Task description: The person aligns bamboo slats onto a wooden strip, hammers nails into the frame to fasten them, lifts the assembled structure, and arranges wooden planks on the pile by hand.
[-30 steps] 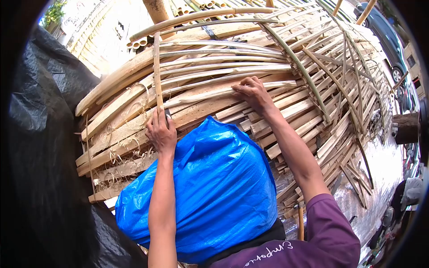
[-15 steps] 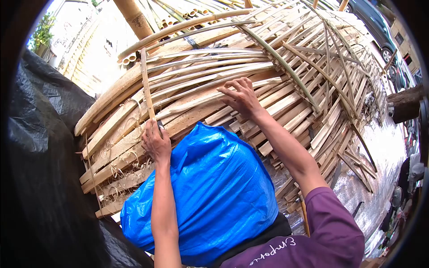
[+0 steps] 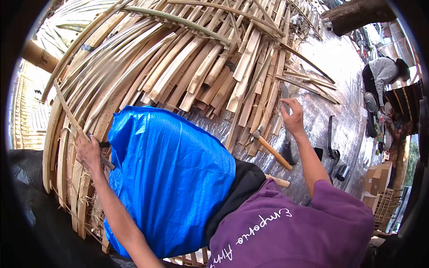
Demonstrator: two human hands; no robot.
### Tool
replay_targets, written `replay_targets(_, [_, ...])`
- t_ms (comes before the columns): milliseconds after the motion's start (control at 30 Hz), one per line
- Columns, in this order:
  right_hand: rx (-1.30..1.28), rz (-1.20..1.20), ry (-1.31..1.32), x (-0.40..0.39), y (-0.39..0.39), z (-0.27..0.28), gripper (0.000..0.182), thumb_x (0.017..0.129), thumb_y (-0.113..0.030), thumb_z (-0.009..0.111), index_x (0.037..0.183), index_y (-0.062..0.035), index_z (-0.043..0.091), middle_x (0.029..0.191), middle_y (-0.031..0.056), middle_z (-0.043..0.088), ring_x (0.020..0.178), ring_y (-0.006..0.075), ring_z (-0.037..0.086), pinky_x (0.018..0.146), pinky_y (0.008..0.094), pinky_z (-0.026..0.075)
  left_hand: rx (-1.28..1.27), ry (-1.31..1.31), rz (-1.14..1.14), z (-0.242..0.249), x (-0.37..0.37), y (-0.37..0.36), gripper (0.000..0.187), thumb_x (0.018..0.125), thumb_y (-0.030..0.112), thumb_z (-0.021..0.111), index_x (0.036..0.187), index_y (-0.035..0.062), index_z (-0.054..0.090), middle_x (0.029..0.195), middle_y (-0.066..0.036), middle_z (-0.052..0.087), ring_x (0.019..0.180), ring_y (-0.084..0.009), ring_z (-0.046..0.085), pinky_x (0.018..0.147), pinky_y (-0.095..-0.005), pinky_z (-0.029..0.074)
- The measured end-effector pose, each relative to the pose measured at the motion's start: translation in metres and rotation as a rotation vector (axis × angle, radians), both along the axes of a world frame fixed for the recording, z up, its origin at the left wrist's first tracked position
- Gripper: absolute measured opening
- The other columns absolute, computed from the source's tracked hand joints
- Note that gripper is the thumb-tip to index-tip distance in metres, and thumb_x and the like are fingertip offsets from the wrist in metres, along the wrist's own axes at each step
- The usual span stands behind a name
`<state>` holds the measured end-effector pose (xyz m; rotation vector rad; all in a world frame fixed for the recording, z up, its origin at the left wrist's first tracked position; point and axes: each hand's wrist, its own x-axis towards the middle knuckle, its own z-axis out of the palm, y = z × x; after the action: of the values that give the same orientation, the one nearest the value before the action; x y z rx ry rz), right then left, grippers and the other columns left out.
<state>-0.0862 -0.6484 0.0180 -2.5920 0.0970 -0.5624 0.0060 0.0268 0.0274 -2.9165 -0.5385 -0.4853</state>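
My left hand [image 3: 88, 153] is closed round a thin bamboo strip [image 3: 67, 108], which slants up and away from it. A dark tool with a grey, blade-like part [image 3: 107, 162] sticks out beside this hand, next to the blue tarp [image 3: 172, 174] over my lap. My right hand [image 3: 293, 117] is raised over the right side with fingers bent and apart, nothing showing between them. Just beyond its fingertips lies a grey, flat blade-like piece [image 3: 285, 92]. A hammer [image 3: 275, 152] with a wooden handle lies below and left of that hand.
Many split bamboo slats [image 3: 192, 67] are piled ahead. Shiny plastic sheeting [image 3: 330, 80] covers the ground at right, with black straps [image 3: 331, 138] on it. Another person [image 3: 384, 76] bends over at far right. Cardboard boxes [image 3: 377, 177] stand below, and black sheeting [image 3: 31, 201] hangs at left.
The view has swung to the right, bringing in the hammer and the other person. My right hand has moved from above the slats to the right side. My left hand keeps the bamboo strip.
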Motion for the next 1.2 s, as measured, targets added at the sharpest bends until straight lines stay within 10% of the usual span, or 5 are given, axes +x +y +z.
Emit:
replay_targets(300, [-0.148, -0.708, 0.415, -0.171, -0.179, -0.08, 0.029, 0.076, -0.016, 0.067, 0.104, -0.0079, 0.067, 0.095, 0.0136, 0.062, 0.089, 0.0287, 0.06, 0.081, 0.0395, 0.048, -0.03, 0.161, -0.059, 0.006, 0.019, 0.017, 0.052, 0.087, 0.021, 0.058, 0.135, 0.0069, 0.044, 0.1, -0.026, 0.064, 0.091, -0.0428, 0.063, 0.08, -0.0502, 0.05])
replay_targets(833, [-0.107, -0.676, 0.672, -0.117, -0.166, -0.065, 0.025, 0.078, -0.006, 0.055, 0.099, -0.0096, 0.069, 0.098, 0.02, 0.069, 0.094, 0.0375, 0.065, 0.082, 0.0428, 0.05, -0.034, 0.31, 0.086, 0.006, 0.032, 0.016, 0.065, 0.085, 0.032, 0.056, 0.145, 0.0213, 0.034, 0.089, -0.029, 0.067, 0.084, -0.0445, 0.066, 0.077, -0.0541, 0.051])
replay_targets(1200, [0.043, -0.687, 0.728, -0.142, -0.225, -0.104, 0.019, 0.075, -0.025, 0.069, 0.089, -0.0136, 0.075, 0.087, 0.0094, 0.072, 0.084, 0.0227, 0.069, 0.076, 0.0338, 0.052, -0.016, 0.29, 0.081, -0.001, 0.035, 0.02, 0.062, 0.086, 0.031, 0.055, 0.144, 0.0208, 0.035, 0.085, -0.029, 0.066, 0.083, -0.0455, 0.065, 0.075, -0.0545, 0.051])
